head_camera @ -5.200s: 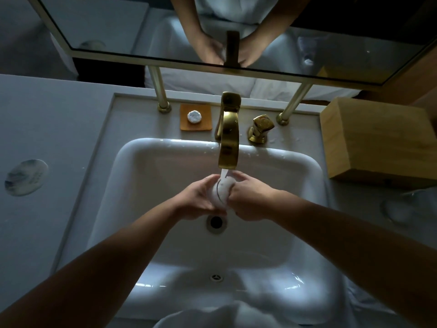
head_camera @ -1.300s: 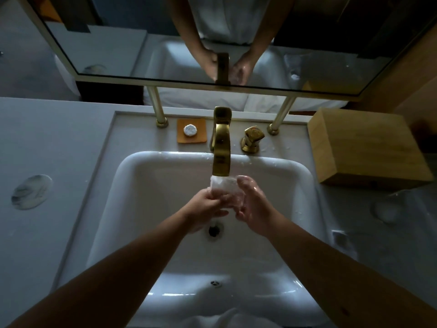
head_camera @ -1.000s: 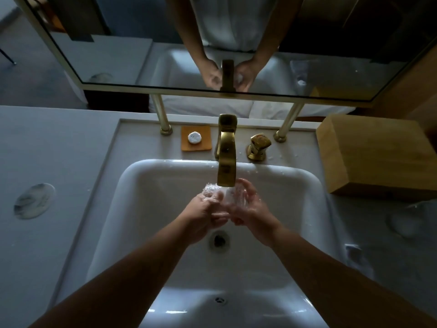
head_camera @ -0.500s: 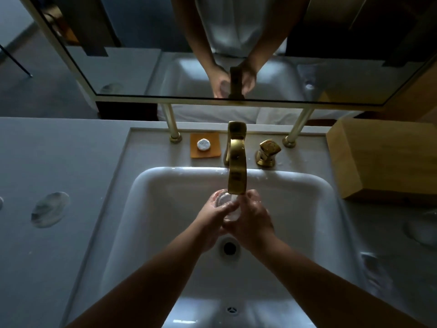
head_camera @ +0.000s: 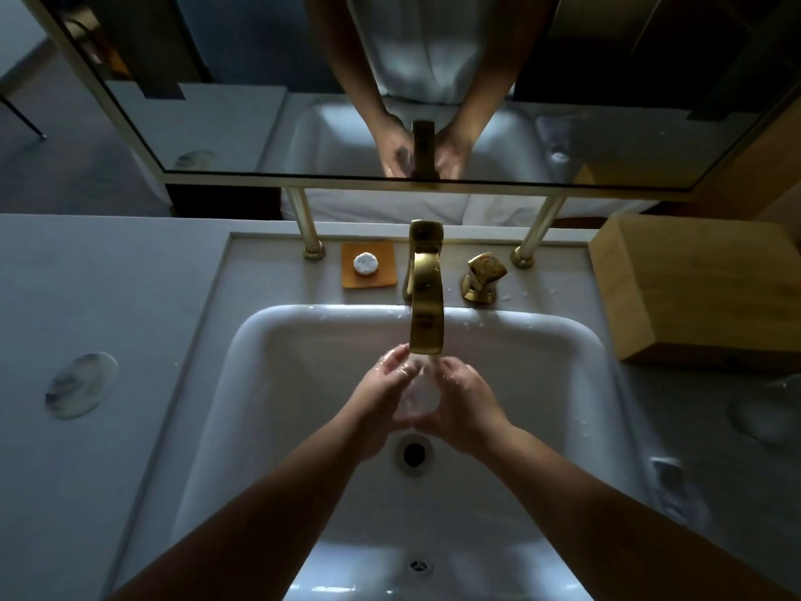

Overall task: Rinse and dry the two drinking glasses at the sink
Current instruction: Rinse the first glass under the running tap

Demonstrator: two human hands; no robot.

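A clear drinking glass (head_camera: pixel 415 394) is cupped between both hands under the brass faucet spout (head_camera: pixel 426 312), above the drain (head_camera: pixel 414 454) of the white sink (head_camera: pixel 277 340). My left hand (head_camera: pixel 378 399) wraps its left side and my right hand (head_camera: pixel 466 403) its right side. A thin stream of water falls from the spout onto the glass. Both hands look wet. A faint round transparent shape (head_camera: pixel 760 412) sits on the right counter; I cannot tell whether it is the second glass.
A brass tap handle (head_camera: pixel 481 277) stands right of the faucet, and an orange soap dish with a white soap (head_camera: pixel 367 266) left of it. A wooden box (head_camera: pixel 702 288) sits at the right rear. A marble coaster (head_camera: pixel 81 385) lies on the left counter. A mirror hangs behind.
The glass has turned and dropped slightly between my palms under the spout. My hands now cup it from both sides. The head camera has shifted, moving the sink down and right in view.
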